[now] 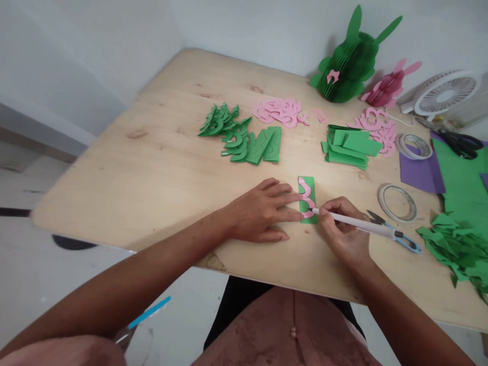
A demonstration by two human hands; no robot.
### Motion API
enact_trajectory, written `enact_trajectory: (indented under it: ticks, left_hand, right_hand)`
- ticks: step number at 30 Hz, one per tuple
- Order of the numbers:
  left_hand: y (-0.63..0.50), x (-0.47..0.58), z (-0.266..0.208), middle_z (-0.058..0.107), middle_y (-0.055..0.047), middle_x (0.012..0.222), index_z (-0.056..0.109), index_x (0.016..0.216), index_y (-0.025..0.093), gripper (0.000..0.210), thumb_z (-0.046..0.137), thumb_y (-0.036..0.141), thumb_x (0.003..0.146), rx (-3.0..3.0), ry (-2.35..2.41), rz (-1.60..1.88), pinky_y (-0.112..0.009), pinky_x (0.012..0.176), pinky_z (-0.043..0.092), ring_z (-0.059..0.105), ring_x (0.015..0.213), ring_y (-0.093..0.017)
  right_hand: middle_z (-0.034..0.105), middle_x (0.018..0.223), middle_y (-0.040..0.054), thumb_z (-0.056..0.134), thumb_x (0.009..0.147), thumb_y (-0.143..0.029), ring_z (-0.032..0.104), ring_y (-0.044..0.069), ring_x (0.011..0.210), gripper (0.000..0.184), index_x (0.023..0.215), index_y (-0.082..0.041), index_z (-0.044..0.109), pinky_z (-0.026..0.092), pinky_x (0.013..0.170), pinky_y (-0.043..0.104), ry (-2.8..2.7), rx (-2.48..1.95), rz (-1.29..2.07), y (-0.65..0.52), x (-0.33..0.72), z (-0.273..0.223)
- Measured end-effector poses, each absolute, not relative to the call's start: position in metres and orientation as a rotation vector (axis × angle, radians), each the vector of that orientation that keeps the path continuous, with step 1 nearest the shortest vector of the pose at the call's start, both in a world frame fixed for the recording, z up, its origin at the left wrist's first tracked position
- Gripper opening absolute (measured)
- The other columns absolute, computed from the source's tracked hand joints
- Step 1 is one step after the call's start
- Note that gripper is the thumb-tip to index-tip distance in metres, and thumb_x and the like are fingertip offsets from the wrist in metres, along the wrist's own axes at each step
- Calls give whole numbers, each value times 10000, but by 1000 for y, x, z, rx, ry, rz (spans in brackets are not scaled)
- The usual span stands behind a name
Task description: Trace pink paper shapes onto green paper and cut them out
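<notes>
On the wooden table lies a small green paper strip with a wavy pink paper cutout on top of it. My left hand rests flat with its fingers spread. Two of its fingertips press on the left side of the cutout and strip. In my right hand is a white pen, gripped near its tip. The pen's tip touches the strip close to the cutout's curved edge. Small scissors with light blue handles lie just behind the pen, partly covered by it.
Cut green pieces, marked green strips, pink cutouts and stacked green paper lie farther back. Tape rolls, green scraps and black scissors are at right. Behind stand a green paper rabbit and a fan.
</notes>
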State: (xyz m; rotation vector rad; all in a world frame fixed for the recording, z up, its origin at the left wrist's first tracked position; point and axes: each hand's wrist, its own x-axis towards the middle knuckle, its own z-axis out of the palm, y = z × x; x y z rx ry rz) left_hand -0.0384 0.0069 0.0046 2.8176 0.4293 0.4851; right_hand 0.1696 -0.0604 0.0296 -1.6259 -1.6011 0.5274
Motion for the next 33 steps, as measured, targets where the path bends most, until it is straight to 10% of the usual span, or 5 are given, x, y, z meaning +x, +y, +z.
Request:
enact_trajectory:
  ticks: [33]
  left_hand:
    - [8, -39, 4, 436, -92, 1439, 531, 1300, 290, 456, 497, 466, 880, 2827, 415, 477, -490, 1031, 288, 402, 1243, -299]
  right_hand:
    - [546, 504, -51, 598, 761, -213, 445, 72, 416, 88, 682, -181, 579, 311, 385, 182, -1554, -1604, 738, -59, 165, 28]
